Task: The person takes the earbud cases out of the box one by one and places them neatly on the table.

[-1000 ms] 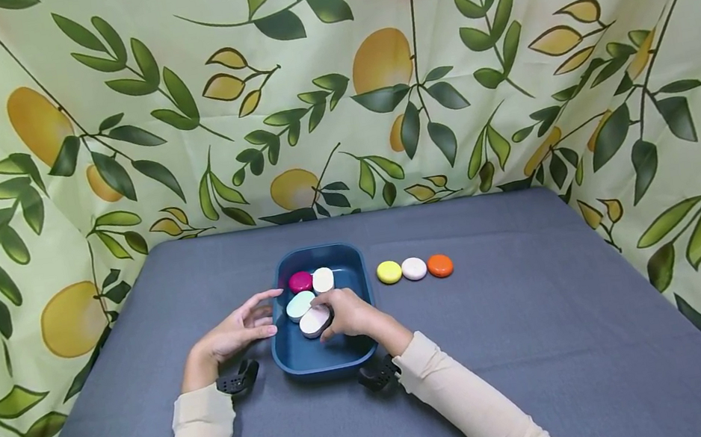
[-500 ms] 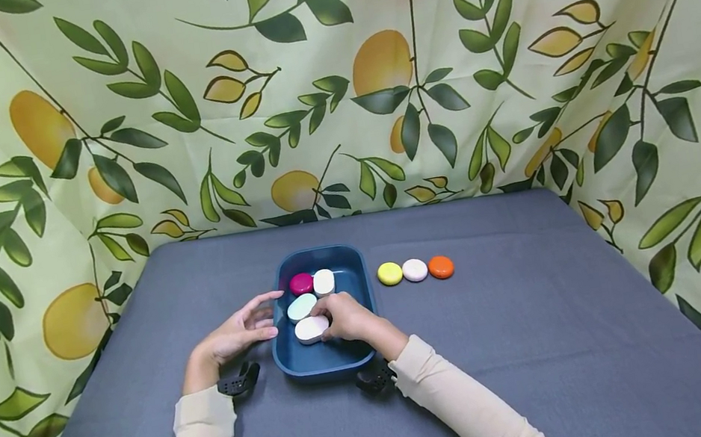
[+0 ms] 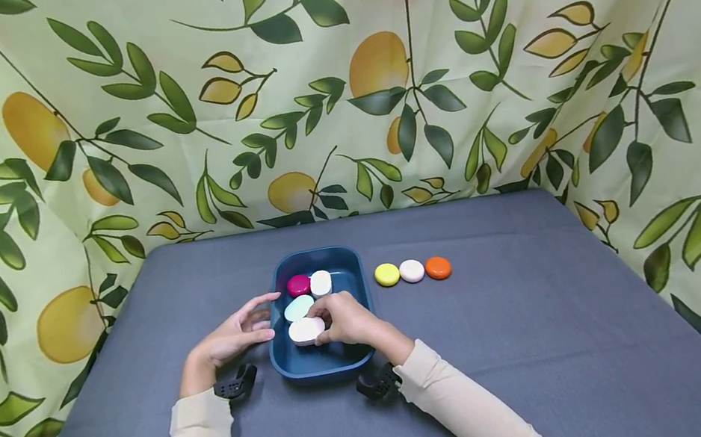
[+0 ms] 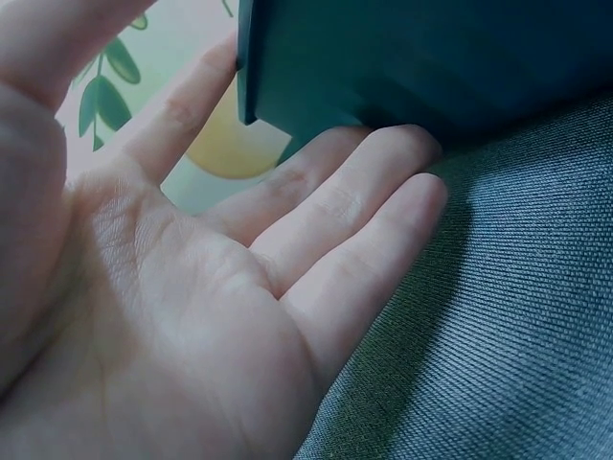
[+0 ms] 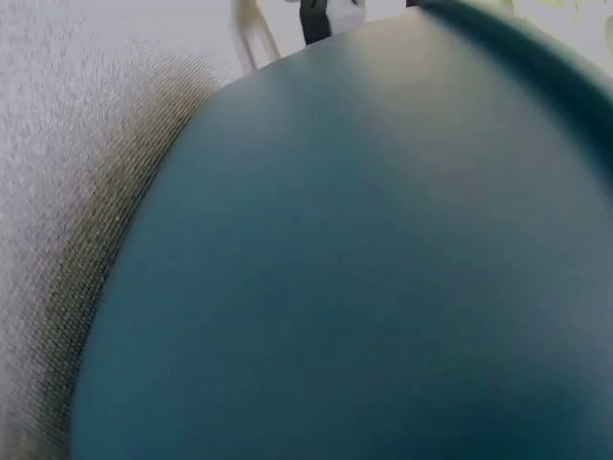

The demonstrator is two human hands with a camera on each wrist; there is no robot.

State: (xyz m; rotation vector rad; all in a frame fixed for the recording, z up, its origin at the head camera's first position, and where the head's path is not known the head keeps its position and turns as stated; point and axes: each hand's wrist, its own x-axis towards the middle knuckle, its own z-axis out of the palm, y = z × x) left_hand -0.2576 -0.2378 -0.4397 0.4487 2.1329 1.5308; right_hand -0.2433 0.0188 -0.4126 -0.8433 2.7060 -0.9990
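over now to the cloth-covered grey-blue table (image 3: 543, 325), stretching wide and carrying, left of its middle, a dark blue tray (image 3: 327, 359) with rounded corners, sitting flat. and just right of the tray, lined up side by side: yellow disc (image 3: 388, 275), whitish disc (image 3: 411, 271), orange disc (image 3: 437, 268)!

No text, label, brand, number or sign can be read in the 3 views.
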